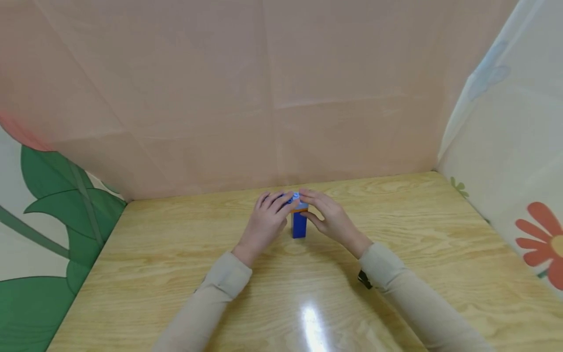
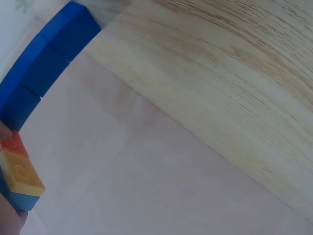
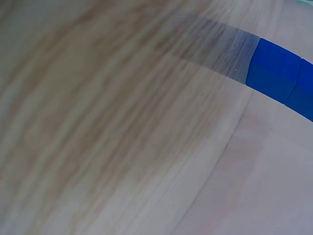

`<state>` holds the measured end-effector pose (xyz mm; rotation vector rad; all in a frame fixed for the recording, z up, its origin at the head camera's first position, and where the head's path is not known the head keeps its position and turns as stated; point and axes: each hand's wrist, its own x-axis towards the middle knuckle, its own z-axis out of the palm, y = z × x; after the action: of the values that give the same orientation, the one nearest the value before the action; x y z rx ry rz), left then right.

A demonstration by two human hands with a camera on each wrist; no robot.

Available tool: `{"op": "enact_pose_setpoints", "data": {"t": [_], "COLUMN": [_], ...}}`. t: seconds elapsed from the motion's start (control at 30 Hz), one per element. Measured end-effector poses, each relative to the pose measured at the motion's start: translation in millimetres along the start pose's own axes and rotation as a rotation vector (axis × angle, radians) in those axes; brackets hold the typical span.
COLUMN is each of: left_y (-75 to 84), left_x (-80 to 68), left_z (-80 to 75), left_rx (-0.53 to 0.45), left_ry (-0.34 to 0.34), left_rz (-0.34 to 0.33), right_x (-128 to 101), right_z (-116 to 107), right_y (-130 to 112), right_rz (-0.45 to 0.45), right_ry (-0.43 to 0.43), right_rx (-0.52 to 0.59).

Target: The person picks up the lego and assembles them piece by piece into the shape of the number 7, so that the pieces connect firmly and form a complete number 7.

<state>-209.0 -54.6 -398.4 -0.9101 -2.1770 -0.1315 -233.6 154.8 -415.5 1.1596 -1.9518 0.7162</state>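
Observation:
A tower of building blocks stands upright on the table, its lower part made of dark blue blocks (image 1: 299,226). At its top is a light blue studded block (image 1: 296,196). In the left wrist view, a red block (image 2: 15,145) and a yellow block (image 2: 22,171) sit between the dark blue blocks and a lighter blue block (image 2: 24,201). My left hand (image 1: 269,220) grips the tower's upper end from the left, its fingers partly covering the top. From the right, my right hand (image 1: 331,217) holds the same end between thumb and fingers. Only the tower's lower blocks (image 3: 274,68) show in the right wrist view.
The wood-grain table (image 1: 176,254) ends at a pinkish backdrop (image 1: 220,146) close behind the tower. Printed sheets with leaves (image 1: 57,195) and a red flower (image 1: 541,234) stand along the sides. A small black object (image 1: 364,279) shows below the right cuff.

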Motion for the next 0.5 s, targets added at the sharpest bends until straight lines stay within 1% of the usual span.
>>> {"op": "enact_pose_setpoints", "data": {"t": [0.3, 0.5], "left_y": [0.8, 0.1], "left_x": [-1.6, -2.1], "left_z": [0.4, 1.2], "left_rx": [0.026, 0.030], "left_ry": [0.009, 0.021], "left_rz": [0.021, 0.025], "right_x": [-0.9, 0.5], "right_z": [1.7, 1.4], "right_y": [0.5, -1.7], "right_rz": [-0.002, 0.014], "right_ry": [0.022, 0.015], "right_rx": [-0.011, -0.024]}}
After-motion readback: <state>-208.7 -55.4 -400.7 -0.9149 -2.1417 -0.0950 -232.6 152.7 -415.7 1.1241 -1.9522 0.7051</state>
